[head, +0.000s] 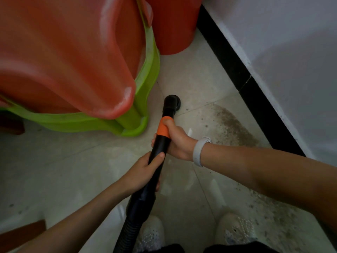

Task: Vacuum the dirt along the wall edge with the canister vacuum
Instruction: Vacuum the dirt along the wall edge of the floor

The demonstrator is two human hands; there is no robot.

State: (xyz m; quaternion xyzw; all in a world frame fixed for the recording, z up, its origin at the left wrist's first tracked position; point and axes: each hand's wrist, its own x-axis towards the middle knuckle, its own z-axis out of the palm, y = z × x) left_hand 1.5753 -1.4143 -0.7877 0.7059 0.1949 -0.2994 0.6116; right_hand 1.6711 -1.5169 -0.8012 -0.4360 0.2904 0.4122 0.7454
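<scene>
Vacuum wand (160, 143), black with an orange collar, runs from the ribbed hose (127, 229) at the bottom edge, just above the person's pale shoes (235, 230), forward and down to the round nozzle (172, 103) on the tiled floor (73, 170). Nearest the body, the left hand (144, 172) wraps the lower tube, fingers curled round it with the thumb lying along the top. Just ahead, the right hand (177, 141), a white band (199, 151) on its wrist, grips the tube at the collar, thumb pressed onto the orange.

Dirt (231, 125) lies as a grey-brown speckled patch to the right of the wand, spreading out from the black skirting (251, 90) at the foot of the white wall (282, 52); more specks trail along the floor near the right shoe. The nozzle sits beside the patch's far left corner, near the foot of a green and orange plastic piece of furniture (138, 99), perhaps a stack of stools, though blur makes that unsure.

The step in hand looks like the sweep itself: both hands are set and the nozzle is down, but most of the patch seems untouched. The next move calls for swinging the nozzle right into the dirt and drawing it along the skirting, keeping the mouth flat to the tile. A red bin-like form (173, 24) stands farthest off against the wall.
</scene>
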